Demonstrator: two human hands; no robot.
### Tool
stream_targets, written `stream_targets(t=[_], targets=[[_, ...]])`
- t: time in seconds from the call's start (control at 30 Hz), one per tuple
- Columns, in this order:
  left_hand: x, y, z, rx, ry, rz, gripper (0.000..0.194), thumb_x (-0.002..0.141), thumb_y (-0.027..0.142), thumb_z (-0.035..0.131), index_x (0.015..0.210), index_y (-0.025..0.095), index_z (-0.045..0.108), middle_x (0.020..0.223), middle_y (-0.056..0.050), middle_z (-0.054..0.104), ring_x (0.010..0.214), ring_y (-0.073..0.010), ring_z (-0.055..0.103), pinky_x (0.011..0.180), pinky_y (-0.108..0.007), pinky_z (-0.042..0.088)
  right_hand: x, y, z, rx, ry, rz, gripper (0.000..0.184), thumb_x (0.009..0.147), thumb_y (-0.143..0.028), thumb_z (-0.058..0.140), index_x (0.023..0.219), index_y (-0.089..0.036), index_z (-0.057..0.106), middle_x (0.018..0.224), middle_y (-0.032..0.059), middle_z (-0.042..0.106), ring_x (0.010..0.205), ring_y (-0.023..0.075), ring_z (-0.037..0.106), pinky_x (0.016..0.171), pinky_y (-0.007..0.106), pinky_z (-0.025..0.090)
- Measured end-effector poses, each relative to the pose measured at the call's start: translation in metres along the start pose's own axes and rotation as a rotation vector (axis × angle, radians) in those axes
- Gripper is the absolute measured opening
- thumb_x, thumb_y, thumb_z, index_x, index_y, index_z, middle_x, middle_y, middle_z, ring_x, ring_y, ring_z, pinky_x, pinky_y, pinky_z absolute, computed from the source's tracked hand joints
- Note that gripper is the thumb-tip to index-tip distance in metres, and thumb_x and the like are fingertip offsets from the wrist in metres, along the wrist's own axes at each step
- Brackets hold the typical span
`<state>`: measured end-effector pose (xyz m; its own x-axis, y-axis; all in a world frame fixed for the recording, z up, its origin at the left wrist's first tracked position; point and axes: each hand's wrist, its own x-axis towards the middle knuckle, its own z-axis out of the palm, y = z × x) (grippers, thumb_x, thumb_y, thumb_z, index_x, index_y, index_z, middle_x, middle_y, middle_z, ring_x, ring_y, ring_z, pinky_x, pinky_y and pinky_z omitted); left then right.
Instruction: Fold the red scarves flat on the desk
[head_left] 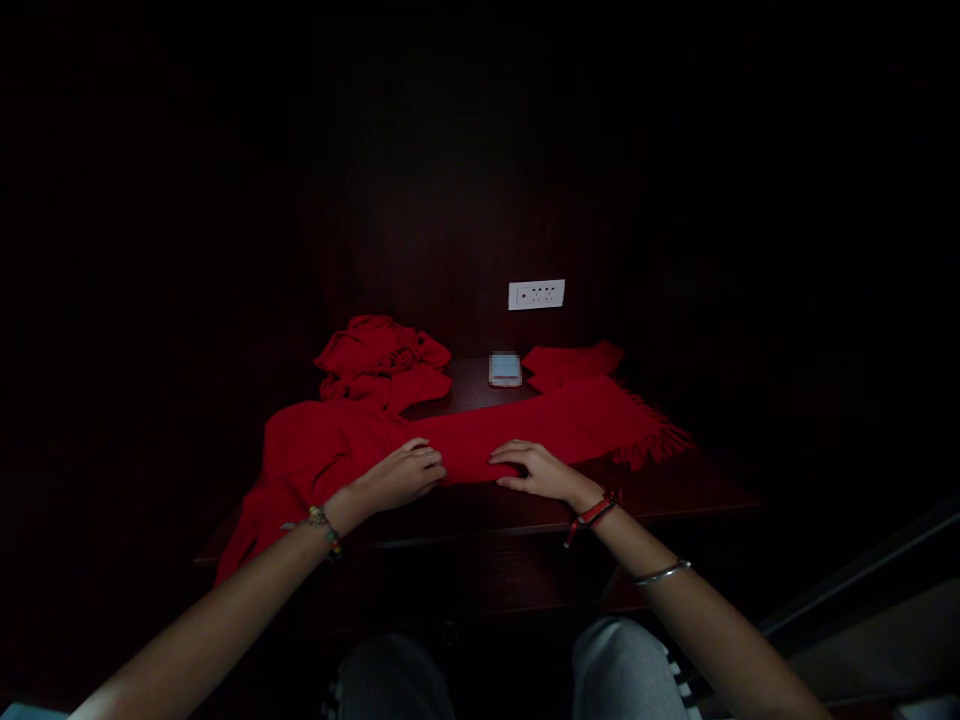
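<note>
A red scarf (570, 420) lies stretched across the dark wooden table, with a fringe at its right end and loose, bunched cloth at its left. My left hand (405, 472) is closed on the scarf near the middle, its fingers curled over the cloth and the fingertips partly hidden. To the right of it, my right hand (534, 472) rests on the scarf's near edge with thumb and fingers apart. Between the two hands the strip of cloth looks fairly flat.
Behind the scarf on the left sits a crumpled red cloth pile (379, 350). Another folded red cloth (574, 362) lies at the back right. A phone (505, 371) is between them, below a white wall socket (536, 294). The table (712, 490) has a near edge above my knees.
</note>
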<state>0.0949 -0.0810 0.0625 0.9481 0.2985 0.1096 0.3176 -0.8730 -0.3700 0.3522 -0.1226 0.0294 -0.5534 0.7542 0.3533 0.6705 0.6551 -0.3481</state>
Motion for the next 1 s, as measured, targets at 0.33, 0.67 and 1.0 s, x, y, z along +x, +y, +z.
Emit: stream_targets(t=[0.33,0.67,1.0], targets=[[0.001,-0.004,-0.005,-0.064,0.017,0.018,0.01,0.082,0.016,0.043,0.083,0.018,0.053,0.08,-0.002,0.057,0.076,-0.0136,0.05,0.081,-0.028,0.035,-0.022,0.009,-0.005,-0.095,0.067,-0.089,0.026,0.087,-0.023,0.038,0.096,-0.015,0.062,0.096,0.0069,0.062,0.092,0.0146,0.054,0.083,0.027,0.042],[0.01,-0.026,-0.017,-0.233,0.065,-0.128,0.018,0.087,0.024,0.037,0.085,0.017,0.053,0.08,-0.002,0.054,0.076,-0.0128,0.05,0.076,-0.025,0.036,-0.015,0.004,-0.001,-0.45,0.082,-0.095,0.02,0.085,-0.019,0.042,0.097,-0.015,0.058,0.083,0.007,0.061,0.078,0.0155,0.054,0.073,0.028,0.042],[-0.014,-0.015,-0.013,-0.061,-0.088,-0.007,0.012,0.077,0.011,0.045,0.08,0.018,0.053,0.08,-0.001,0.057,0.073,-0.0136,0.05,0.078,-0.029,0.033,-0.017,0.002,-0.002,-0.566,0.038,-0.065,0.017,0.085,-0.016,0.041,0.09,-0.015,0.058,0.078,0.0049,0.06,0.073,0.0138,0.052,0.068,0.024,0.04]])
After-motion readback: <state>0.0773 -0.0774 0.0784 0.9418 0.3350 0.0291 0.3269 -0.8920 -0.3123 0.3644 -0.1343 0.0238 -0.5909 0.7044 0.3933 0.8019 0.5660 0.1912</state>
